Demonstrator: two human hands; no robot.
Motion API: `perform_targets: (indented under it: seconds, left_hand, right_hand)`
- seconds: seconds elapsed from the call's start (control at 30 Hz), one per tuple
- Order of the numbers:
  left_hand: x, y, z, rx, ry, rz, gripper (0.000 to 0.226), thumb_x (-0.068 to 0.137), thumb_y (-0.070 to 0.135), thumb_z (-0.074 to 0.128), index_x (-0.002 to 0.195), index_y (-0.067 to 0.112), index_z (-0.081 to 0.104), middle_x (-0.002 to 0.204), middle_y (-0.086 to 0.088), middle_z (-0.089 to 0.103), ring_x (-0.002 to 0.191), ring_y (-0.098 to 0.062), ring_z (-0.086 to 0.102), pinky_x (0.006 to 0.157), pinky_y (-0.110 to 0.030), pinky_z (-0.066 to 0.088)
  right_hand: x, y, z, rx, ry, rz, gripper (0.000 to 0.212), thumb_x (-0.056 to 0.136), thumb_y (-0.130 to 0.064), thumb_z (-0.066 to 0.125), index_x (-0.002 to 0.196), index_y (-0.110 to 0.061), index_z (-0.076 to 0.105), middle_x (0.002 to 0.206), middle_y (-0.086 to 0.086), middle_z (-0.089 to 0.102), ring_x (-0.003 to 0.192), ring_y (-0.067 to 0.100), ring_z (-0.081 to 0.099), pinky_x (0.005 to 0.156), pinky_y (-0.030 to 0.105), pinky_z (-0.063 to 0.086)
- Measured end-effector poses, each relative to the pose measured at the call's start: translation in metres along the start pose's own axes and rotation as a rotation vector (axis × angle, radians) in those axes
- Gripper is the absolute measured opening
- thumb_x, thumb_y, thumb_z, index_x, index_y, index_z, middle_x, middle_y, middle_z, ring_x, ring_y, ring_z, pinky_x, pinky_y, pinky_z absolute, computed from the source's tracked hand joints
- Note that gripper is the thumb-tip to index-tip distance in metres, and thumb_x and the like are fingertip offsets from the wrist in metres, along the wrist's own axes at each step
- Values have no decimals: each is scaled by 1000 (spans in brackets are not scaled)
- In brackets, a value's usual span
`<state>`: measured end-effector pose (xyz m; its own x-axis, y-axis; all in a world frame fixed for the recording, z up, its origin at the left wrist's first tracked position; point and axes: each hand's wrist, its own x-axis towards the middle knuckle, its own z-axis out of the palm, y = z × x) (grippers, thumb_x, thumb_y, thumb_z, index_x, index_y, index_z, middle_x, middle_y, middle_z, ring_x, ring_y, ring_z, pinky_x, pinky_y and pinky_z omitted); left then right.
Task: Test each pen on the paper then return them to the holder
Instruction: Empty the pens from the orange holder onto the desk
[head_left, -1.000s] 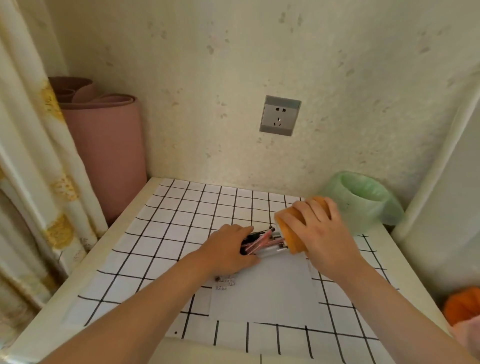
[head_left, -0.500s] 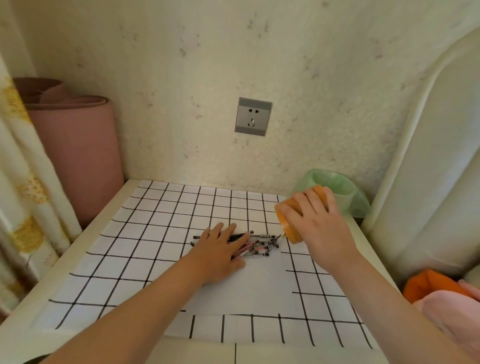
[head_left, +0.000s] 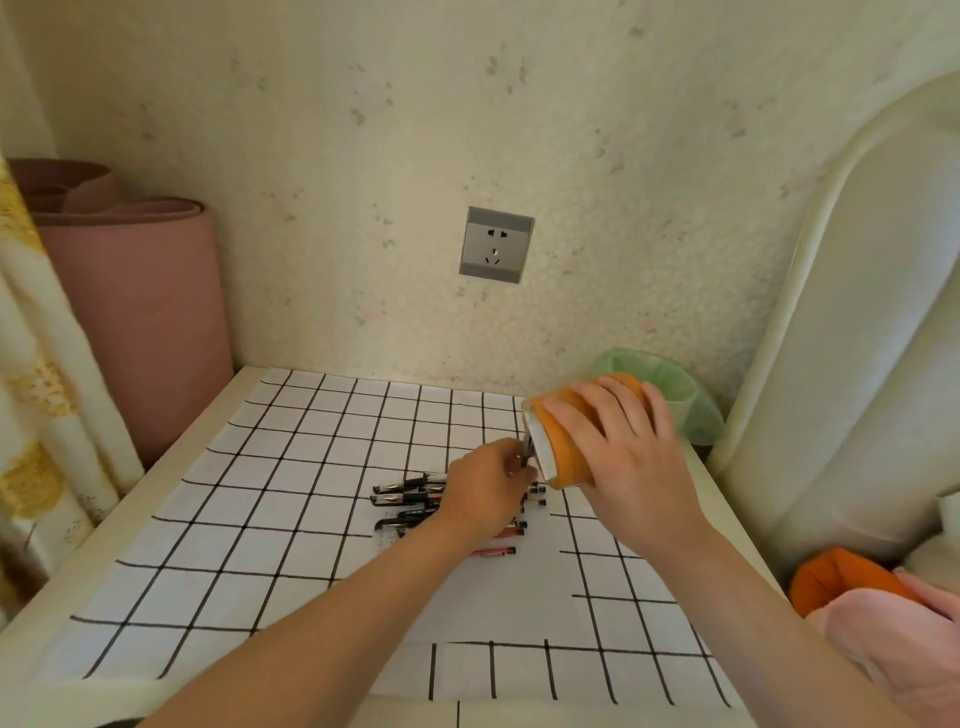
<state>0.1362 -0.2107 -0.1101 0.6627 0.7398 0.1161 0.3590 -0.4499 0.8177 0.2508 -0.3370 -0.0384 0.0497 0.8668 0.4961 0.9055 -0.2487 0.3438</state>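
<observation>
At the far right of the counter (head_left: 218, 452), the right hand (head_left: 628, 462) has the orange holder (head_left: 563, 447) tipped on its side, mouth facing left, fingers (head_left: 587, 415) wrapped over the top of the barrel in a full, closed grip. The holder is off the surface, or barely touching it; can't tell which.

The left hand (head_left: 485, 493) sits right at the holder's mouth, its fingers curled together around something dark at the rim. It looks like the last pen coming out, but the item is too small to confirm, and how tight the pinch is I cannot tell.

The pens (head_left: 410, 491) lie in a loose pile on the white paper (head_left: 498, 603), just left of the holder's mouth and partly under the left hand. Black ones are at the far left of the pile, a couple of pinkish ones nearer.

Step, by my read: emptying the holder, testing not yet started. No fresh marks visible on the near part of the paper.

Next move calls for standing the holder upright somewhere clear of the paper, likely the far right, then singling out one pen from the pile. The pens are touching and overlapping, so a clean pick needs the fingers on one barrel end.
</observation>
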Motion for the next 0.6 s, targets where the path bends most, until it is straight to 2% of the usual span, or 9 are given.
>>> perform_targets:
  seconds: [0.07,0.17,0.27,0.37,0.43,0.53,0.6]
  left_hand:
    - [2,-2,-5,-54,3,-17,12,95,26,61,102,24,70,74,13,62,72,-12,58,66,-26,44]
    - [3,1,-23,-57,66,3,18,98,25,59,112,27,69,89,6,68,77,-14,61,70,-28,50]
    - [4,2,-40,-42,116,70,18,99,25,57,112,29,68,86,2,67,69,-13,55,61,-22,44]
    - [2,-10,-51,419,83,257,20,99,28,54,111,32,70,84,6,63,82,-18,51,67,-30,41]
    - [-3,-25,-55,700,-2,333,26,101,31,50,121,34,67,94,5,63,90,-19,50,74,-33,40]
    - [-9,-42,-55,774,-178,319,34,101,31,50,133,32,61,109,2,61,102,-20,47,83,-32,40]
    - [-9,-44,-55,755,-221,322,36,100,34,53,135,30,59,113,1,59,106,-19,45,87,-33,42]
  right_hand:
    - [-2,4,3,34,24,40,79,71,-22,74,143,-32,41,137,-2,47,129,26,42,113,48,26]
    - [-2,10,8,75,41,150,77,70,-29,77,139,-32,44,133,-5,49,123,23,46,108,42,31]
    - [-1,10,10,191,7,309,85,64,-44,82,138,-37,40,132,-8,50,121,20,48,101,39,35]
    - [4,9,10,492,-7,507,93,56,-47,85,135,-39,37,130,-10,51,121,18,49,98,40,43]
    - [9,8,12,683,21,598,95,49,-48,87,131,-40,39,125,-13,53,117,15,51,95,41,48]
    - [19,1,13,999,35,674,90,46,-41,92,121,-45,42,118,-19,55,110,8,55,91,35,51]
    - [26,-8,14,1156,8,689,89,49,-33,94,122,-43,43,117,-21,57,108,3,57,89,31,51]
